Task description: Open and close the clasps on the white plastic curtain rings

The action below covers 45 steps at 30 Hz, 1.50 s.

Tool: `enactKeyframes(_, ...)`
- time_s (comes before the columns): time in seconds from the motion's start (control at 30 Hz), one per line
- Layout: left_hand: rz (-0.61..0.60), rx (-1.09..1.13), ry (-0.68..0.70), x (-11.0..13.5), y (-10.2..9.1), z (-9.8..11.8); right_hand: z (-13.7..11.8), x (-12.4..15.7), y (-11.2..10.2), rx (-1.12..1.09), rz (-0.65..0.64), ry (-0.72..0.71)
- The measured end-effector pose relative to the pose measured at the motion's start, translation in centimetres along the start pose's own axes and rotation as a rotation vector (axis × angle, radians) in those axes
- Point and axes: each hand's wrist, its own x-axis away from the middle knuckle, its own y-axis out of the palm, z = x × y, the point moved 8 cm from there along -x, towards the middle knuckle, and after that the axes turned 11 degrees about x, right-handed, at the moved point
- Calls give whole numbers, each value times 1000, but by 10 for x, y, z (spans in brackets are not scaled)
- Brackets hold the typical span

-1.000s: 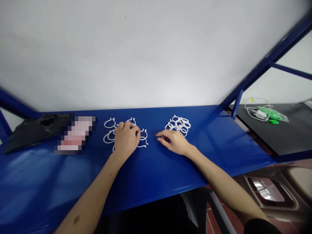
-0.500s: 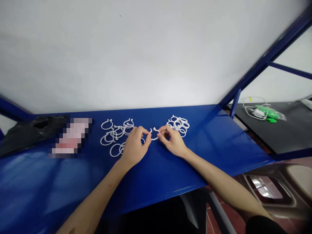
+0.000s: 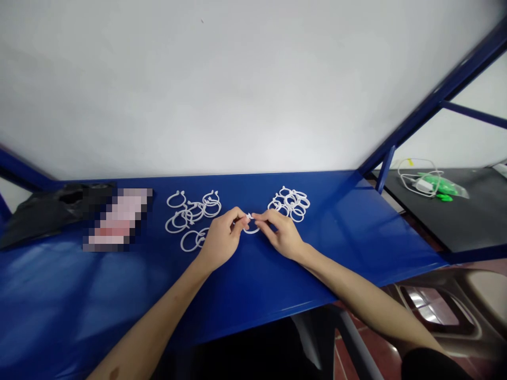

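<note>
Between my hands is a white plastic ring, its two ends brought together at the top. My left hand pinches it on the left, near the ends. On the other side my right hand grips it with thumb and forefinger. The fingers partly hide the ends, so I cannot tell whether they are hooked together. Several white rings, many with their ends apart, lie loosely on the blue table left of my left hand. Beyond my right hand sits a tighter pile of white rings.
A black bag and a blurred-out pinkish item lie on the blue table at the left. To the right, a dark table holds a white charger cable and a green item in clear plastic. Blue metal bars rise at the table's right.
My hands have come closer together, and the ring's ends, apart before, now meet between my fingertips. The whole view has shifted slightly.
</note>
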Motion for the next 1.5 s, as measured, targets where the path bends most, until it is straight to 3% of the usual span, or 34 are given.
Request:
enactKeyframes(0.2, 55, -161, 144, 12, 15, 18, -3, 4, 4, 61, -42, -70)
enactKeyframes(0.37, 143, -180, 177, 10, 12, 20, 6, -1, -6, 103, 95, 46)
enactKeyframes(0.63, 45, 19, 22, -5, 1, -4, 8, -2, -5, 163, 59, 29)
enactKeyframes(0.83, 130, 48, -67, 0, -2, -17, -1, 0, 1, 129, 3, -58)
enactKeyframes(0.93, 186, 102, -92, 3, -3, -23, -14, 2, 8, 137, -53, -113)
enactKeyframes(1.1, 153, 250, -34, 2, 0, -12, -41, 7, 19, 165, -112, -268)
enactKeyframes(1.3, 137, 260, -2, 0, -7, -9, -34, 1, 7, 154, -56, -257)
enactKeyframes(1.5, 201, 350, -91, -2, -11, -24, -21, -2, 0, 140, 17, -153)
